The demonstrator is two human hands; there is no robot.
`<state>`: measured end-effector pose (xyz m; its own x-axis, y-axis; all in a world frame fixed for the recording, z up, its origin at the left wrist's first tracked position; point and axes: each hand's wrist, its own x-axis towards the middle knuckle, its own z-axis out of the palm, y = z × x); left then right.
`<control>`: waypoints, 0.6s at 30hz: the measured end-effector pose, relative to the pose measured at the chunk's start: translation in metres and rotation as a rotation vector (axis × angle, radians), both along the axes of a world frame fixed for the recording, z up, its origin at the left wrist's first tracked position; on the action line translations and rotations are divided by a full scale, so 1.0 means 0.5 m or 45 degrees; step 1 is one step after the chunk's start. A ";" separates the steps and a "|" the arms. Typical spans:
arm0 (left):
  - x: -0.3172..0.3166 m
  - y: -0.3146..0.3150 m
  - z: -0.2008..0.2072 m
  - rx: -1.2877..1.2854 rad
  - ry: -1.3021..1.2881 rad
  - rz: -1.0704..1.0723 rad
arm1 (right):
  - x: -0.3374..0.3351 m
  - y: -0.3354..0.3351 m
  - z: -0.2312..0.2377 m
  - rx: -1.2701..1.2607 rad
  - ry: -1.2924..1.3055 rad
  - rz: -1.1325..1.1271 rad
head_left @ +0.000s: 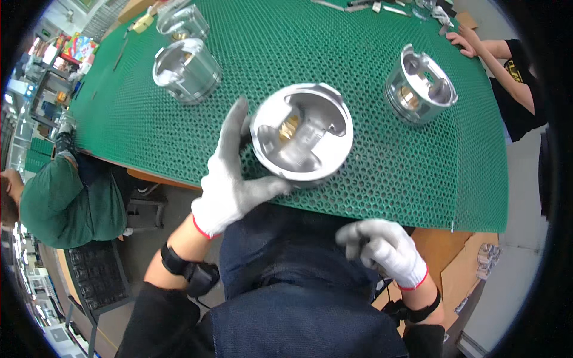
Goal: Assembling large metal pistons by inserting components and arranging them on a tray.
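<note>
A silvery metal engine piston (334, 140) stands before me near the table's front edge, its hollow side facing up. A brass-coloured patch shows inside it. My left hand (230, 185), in a white and grey work glove, grips the piston from the left, thumb along its near side and fingers around its left side. My right hand (385, 247), gloved alike, hovers over my lap just off the table edge. Its fingers are loosely bent and apart, and I see nothing in them.
A green perforated mat (286, 53) covers the table. Another piston (421, 86) stands to the right; two more, a nearer one (188, 71) and a farther one (185, 24), stand far left. A co-worker's hand (465, 43) rests at the right edge; a person in green (57, 197) sits left.
</note>
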<state>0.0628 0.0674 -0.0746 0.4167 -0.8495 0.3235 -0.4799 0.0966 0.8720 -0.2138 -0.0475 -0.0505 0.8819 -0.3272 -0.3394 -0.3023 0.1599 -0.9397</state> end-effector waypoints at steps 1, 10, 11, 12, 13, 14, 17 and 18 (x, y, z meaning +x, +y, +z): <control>0.013 0.015 -0.012 0.101 0.197 -0.013 | -0.013 -0.001 0.000 -0.003 0.073 -0.003; 0.070 -0.138 0.035 0.092 -0.332 -0.448 | -0.020 0.007 0.014 -0.259 0.178 -0.303; 0.038 -0.153 0.075 -0.023 -0.652 -0.439 | -0.023 0.000 0.011 -0.203 0.119 -0.447; -0.005 -0.147 0.126 -0.131 -0.972 -0.412 | -0.027 -0.006 0.004 -0.134 0.050 -0.581; -0.052 -0.138 0.137 -0.149 -1.083 -0.400 | -0.029 -0.008 0.005 -0.260 0.079 -0.620; -0.089 -0.143 0.153 -0.085 -1.064 -0.585 | -0.027 -0.013 0.006 -0.373 0.111 -0.634; -0.152 -0.124 0.140 -0.011 -1.334 -0.378 | -0.013 -0.014 0.008 -0.628 -0.043 -0.607; -0.153 -0.127 0.137 -0.014 -1.339 -0.397 | -0.004 -0.016 0.008 -0.624 -0.068 -0.644</control>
<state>-0.0136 0.0038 -0.0062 -0.3044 -0.8647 0.3996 -0.9366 0.3481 0.0397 -0.2160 -0.0556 -0.0466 0.5924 -0.8056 -0.0091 -0.2543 -0.1763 -0.9509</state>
